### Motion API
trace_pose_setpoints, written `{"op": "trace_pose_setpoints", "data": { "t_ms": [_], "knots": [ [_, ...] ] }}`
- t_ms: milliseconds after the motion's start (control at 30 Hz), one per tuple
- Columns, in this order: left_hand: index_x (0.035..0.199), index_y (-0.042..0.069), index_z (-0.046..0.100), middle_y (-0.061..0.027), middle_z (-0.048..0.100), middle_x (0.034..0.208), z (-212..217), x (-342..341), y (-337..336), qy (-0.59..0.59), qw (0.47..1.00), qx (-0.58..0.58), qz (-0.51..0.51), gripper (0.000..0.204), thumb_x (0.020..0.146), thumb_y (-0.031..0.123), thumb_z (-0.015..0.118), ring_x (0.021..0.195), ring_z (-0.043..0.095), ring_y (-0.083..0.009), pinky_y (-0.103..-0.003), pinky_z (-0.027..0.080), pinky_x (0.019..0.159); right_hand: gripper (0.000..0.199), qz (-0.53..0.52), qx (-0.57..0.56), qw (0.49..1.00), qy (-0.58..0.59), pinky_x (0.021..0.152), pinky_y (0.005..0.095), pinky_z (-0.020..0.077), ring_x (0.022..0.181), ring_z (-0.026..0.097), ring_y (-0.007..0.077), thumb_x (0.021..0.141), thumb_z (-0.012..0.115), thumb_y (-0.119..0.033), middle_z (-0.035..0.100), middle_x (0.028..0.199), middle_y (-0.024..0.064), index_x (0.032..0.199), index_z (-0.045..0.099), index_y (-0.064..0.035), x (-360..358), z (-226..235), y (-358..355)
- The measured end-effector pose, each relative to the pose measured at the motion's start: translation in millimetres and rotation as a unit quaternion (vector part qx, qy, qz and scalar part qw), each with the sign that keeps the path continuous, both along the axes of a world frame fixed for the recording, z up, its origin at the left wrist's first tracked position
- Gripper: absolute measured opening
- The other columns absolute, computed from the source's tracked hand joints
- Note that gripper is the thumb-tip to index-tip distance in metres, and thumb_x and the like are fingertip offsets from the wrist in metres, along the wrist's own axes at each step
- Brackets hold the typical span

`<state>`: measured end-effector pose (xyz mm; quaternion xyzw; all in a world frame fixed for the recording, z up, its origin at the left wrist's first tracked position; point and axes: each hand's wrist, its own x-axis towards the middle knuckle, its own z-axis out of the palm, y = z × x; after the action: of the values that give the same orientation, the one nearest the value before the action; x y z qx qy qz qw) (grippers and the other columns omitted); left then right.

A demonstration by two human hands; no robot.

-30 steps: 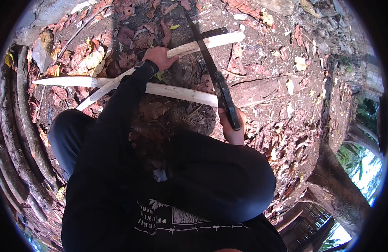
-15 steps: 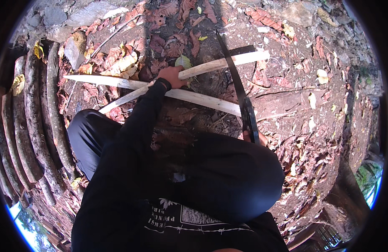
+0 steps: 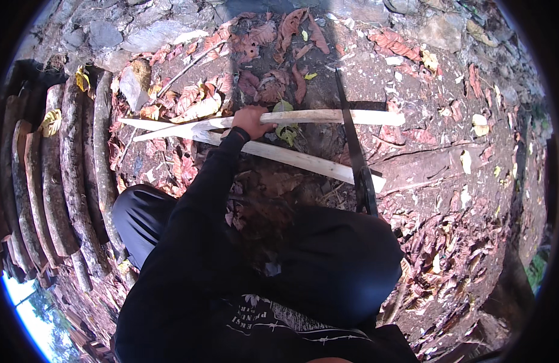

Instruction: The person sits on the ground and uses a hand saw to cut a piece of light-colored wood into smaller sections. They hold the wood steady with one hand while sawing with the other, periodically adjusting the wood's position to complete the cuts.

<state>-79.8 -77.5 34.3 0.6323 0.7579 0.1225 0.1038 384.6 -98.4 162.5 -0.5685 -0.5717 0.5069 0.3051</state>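
Observation:
My left hand (image 3: 250,123) is closed round a pale, peeled wooden stick (image 3: 319,116), which lies crosswise in front of me. Below it a second pale stick (image 3: 304,163) slants down to the right on the ground; the two cross near their pointed left ends. To the right stands a machete (image 3: 351,130) with a long dark blade, tip pointing away from me. The blade passes in front of the upper stick and beside the lower one's right end; whether it touches either I cannot tell. My right hand is at its black handle (image 3: 368,196), almost wholly hidden behind my right knee.
Several cut logs (image 3: 71,163) lie side by side at the left. A stone edge (image 3: 164,33) runs along the far side. Dry leaves (image 3: 434,242) and wood chips cover the soil. My bent knees (image 3: 346,254) frame the near side.
The upper stick has turned nearly level, its left end swinging away from me with my left hand on it. The machete shows lower against the sticks, and the right hand has dropped behind the knee.

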Motion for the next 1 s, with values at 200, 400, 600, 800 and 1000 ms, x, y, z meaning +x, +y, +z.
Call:
{"op": "trace_pose_setpoints", "data": {
  "t_ms": [200,400,600,800,1000],
  "knots": [
    [0.104,0.013,0.077,-0.0106,0.077,0.094,8.0,14.4,26.0,-0.104,0.994,0.016,0.031,0.052,0.088,0.062,0.078,0.096,0.075,-0.0335,-0.047,0.059,0.080,0.010,-0.008,0.005,1.000,0.001,0.058,0.0290,0.0410,0.063,0.049,0.0067,0.096,0.080,-0.012,0.057,0.068,-0.0053,0.094,0.074,-0.0039,-4.0,0.0,-4.2],
    [0.104,0.011,0.081,-0.0157,0.079,0.090,20.0,65.8,69.2,-0.103,0.992,-0.021,0.065,0.056,0.103,0.061,0.056,0.090,0.078,-0.0378,-0.048,0.061,0.083,0.011,-0.010,0.017,1.000,-0.008,0.058,0.0295,0.0410,0.063,0.050,0.0072,0.096,0.080,-0.013,0.058,0.068,-0.0049,0.094,0.073,-0.0039,-17.6,0.2,-0.2],
    [0.098,0.004,0.082,-0.0231,0.079,0.098,-5.0,64.5,92.0,-0.010,0.983,-0.163,0.084,0.073,0.108,0.058,0.035,0.095,0.077,-0.0425,-0.053,0.060,0.091,0.013,-0.029,0.010,0.999,-0.032,0.058,0.0301,0.0409,0.063,0.050,0.0077,0.096,0.080,-0.014,0.058,0.068,-0.0045,0.093,0.073,-0.0038,-25.1,9.3,-7.2],
    [0.097,0.000,0.081,-0.0256,0.078,0.099,-7.3,59.2,93.7,-0.044,0.983,-0.167,0.059,0.069,0.109,0.049,0.034,0.097,0.075,-0.0459,-0.056,0.058,0.094,0.014,-0.061,-0.015,0.996,-0.061,0.058,0.0307,0.0409,0.063,0.050,0.0081,0.096,0.080,-0.015,0.059,0.068,-0.0042,0.092,0.073,-0.0037,-17.0,21.7,-31.8],
    [0.091,-0.001,0.080,-0.0264,0.077,0.092,-2.1,61.0,88.7,-0.045,0.988,-0.140,0.052,0.067,0.108,0.047,0.036,0.089,0.076,-0.0471,-0.055,0.059,0.089,0.016,-0.070,-0.004,0.995,-0.075,0.058,0.0312,0.0408,0.063,0.050,0.0086,0.096,0.080,-0.016,0.059,0.068,-0.0038,0.092,0.072,-0.0037,-18.6,12.4,-30.4]
  ]
}}
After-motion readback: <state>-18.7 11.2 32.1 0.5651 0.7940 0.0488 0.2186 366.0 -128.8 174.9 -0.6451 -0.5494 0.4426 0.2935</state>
